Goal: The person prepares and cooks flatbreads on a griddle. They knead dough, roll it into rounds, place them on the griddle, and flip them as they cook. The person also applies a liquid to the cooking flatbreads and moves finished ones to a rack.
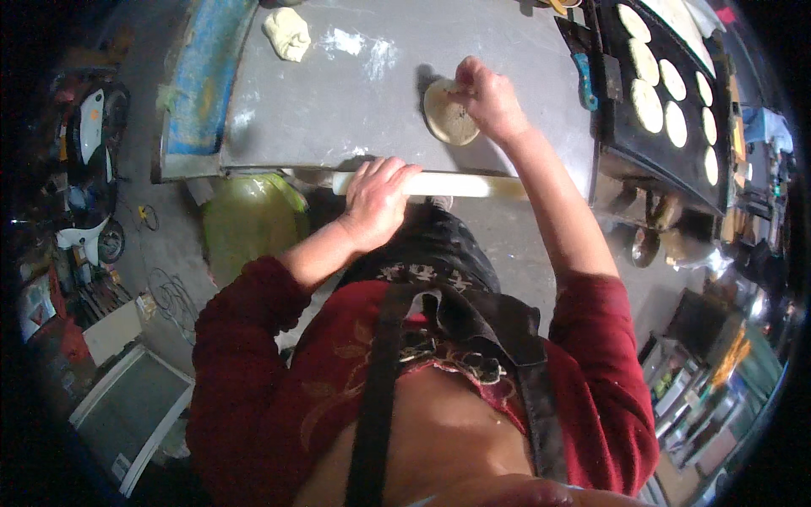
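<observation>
At the table's front edge my left hand (378, 201) is closed over a long white rolling pin (460, 185), which lies along that edge. Above a flat round of dough (448, 114) is my right hand (490, 100), its fingers pinched together over the round's upper right part. What the pinch holds, if anything, is too small to make out. Dark specks dot the dough round near those fingertips. Farther left on the grey table (338, 110) sits a pale lump of dough (287, 35). White flour patches (359, 46) lie beside it.
To the right stands a black griddle (625, 144) bearing several pale flatbreads (647, 106). A blue-handled scraper (585, 80) lies at the table's right side. A blue strip (204, 76) borders the table's left. Below it hangs a yellow-green bag (253, 224). A motorcycle (91, 135) stands far left.
</observation>
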Action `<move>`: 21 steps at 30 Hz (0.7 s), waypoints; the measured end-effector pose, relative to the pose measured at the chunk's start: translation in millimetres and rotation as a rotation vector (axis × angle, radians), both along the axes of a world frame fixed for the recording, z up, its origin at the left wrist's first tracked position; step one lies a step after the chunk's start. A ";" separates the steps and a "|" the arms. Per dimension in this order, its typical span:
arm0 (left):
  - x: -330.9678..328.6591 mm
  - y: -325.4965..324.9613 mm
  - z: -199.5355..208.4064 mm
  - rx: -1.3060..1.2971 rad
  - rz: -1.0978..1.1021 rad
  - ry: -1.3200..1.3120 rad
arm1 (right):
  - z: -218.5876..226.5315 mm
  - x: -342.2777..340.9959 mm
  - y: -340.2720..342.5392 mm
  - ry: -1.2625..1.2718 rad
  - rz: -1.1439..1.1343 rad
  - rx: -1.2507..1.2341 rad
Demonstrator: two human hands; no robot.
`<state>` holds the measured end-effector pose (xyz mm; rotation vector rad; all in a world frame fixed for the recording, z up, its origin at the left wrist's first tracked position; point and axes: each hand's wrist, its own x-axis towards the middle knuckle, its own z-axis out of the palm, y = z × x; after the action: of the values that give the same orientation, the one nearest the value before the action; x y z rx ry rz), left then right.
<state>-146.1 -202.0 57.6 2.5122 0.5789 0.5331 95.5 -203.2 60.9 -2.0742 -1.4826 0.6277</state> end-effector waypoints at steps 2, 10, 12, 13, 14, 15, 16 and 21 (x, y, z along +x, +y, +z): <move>1.9 1.3 11.1 -0.020 -0.008 0.006 | 11.3 -0.7 -13.4 0.118 -0.123 0.167; 37.3 42.0 6.8 -0.014 -0.046 -0.008 | 19.3 14.4 -77.8 -0.136 -0.185 -0.128; 57.8 69.0 -11.5 0.051 -0.044 0.166 | 0.4 21.7 -83.7 -0.635 -0.052 -0.154; 71.5 84.5 -18.9 0.158 -0.010 0.222 | -15.1 24.1 -73.3 -0.626 -0.062 -0.218; 87.0 101.7 -24.5 0.269 0.025 0.276 | -27.1 33.9 -61.4 -0.710 -0.059 -0.053; 105.4 121.6 -28.6 0.249 0.056 0.392 | -38.4 50.6 -39.0 -0.741 -0.106 -0.026; 123.6 140.7 -30.9 0.186 0.077 0.588 | -47.9 66.4 -14.9 -0.769 -0.153 -0.002; 155.2 177.5 -41.6 0.348 0.196 0.273 | -55.4 100.5 27.2 -0.856 -0.097 0.227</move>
<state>9.1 -24.5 16.0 2.9028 0.9102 0.3890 196.0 -176.0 5.5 -2.3150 -1.7393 -0.5307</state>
